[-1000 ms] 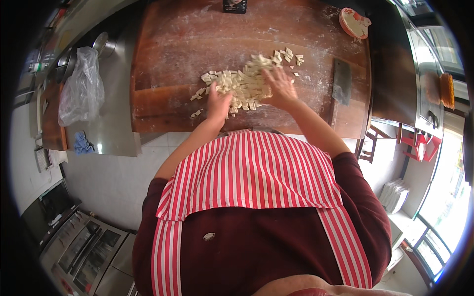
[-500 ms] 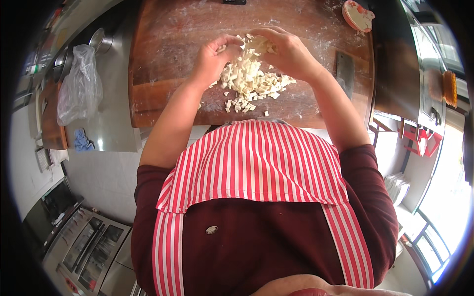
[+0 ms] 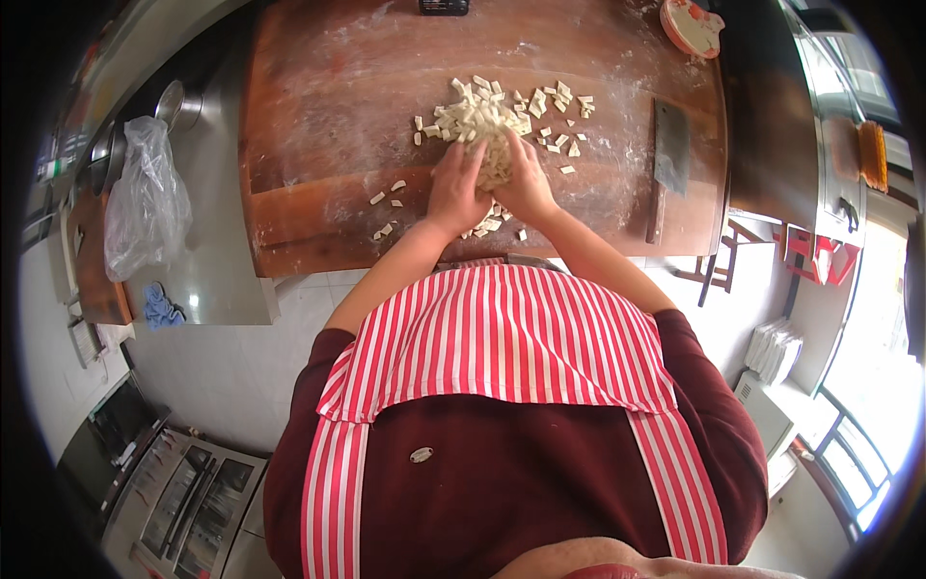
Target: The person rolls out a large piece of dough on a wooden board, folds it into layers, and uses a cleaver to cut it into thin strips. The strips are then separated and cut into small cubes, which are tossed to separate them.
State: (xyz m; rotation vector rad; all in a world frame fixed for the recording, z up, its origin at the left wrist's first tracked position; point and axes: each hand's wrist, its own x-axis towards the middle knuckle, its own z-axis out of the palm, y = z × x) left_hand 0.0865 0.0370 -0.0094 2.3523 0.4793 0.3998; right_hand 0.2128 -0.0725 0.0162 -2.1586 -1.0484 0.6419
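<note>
A loose heap of small, pale, floury dough pieces (image 3: 479,108) sits on the wooden board (image 3: 338,116). My left hand (image 3: 455,193) and my right hand (image 3: 524,183) are low on the near side of the heap, cupped toward each other. Between the palms and fingers they hold a clump of the pieces, partly blurred. Stray pieces lie to the right of the heap, at the left near my left wrist, and beneath my hands by the board's near edge. The palms are hidden from above.
A cleaver (image 3: 671,145) lies on the board's right side, handle toward me. A red-rimmed dish (image 3: 691,27) stands at the far right corner, and a black object (image 3: 444,7) at the far edge. Left, a steel counter (image 3: 227,261) bears a plastic bag (image 3: 149,198) and a blue cloth (image 3: 161,305).
Both hands have come down from the far side of the heap to its near side and closer together. Pieces that were falling from them now lie spread farther up the board.
</note>
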